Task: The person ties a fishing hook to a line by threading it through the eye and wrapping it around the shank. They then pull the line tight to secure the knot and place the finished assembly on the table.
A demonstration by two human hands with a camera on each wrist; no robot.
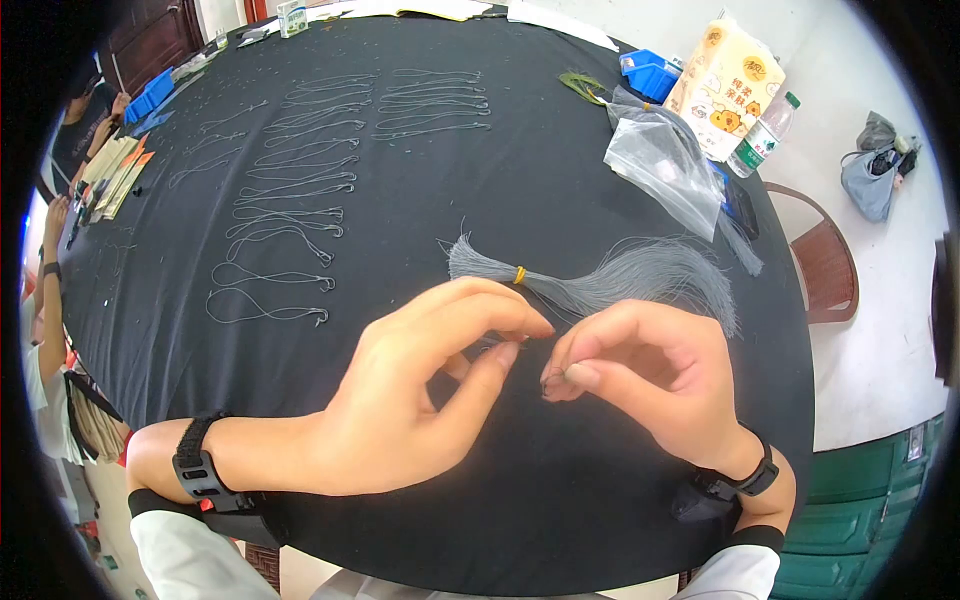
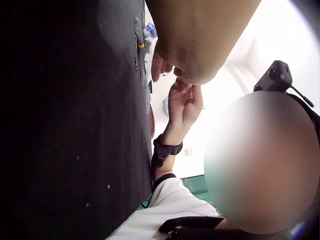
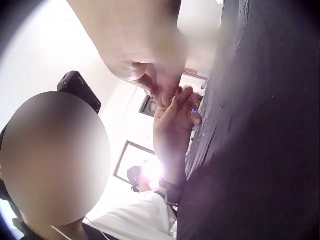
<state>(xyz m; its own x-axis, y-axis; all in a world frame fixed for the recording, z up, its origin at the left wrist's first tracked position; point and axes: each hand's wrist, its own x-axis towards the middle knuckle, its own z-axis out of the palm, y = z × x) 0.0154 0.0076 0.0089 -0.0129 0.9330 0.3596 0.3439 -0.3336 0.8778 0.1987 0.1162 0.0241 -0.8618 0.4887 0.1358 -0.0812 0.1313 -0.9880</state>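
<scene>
In the head view my left hand is raised over the near part of the black table, thumb and index finger pinching a fine grey thread that barely shows. Close beside it, my right hand pinches a small dark hook-like piece between thumb and fingertips; its exact shape I cannot tell. Just beyond both hands lies a bundle of grey threads, bound by a yellow band. The wrist views show the hands' fingertips meeting, with the held pieces mostly hidden.
Looped grey threads with small dark ends lie in columns across the black cloth. At the right are a plastic bag, tissue pack, bottle and blue bin. Another person's arm reaches the left edge.
</scene>
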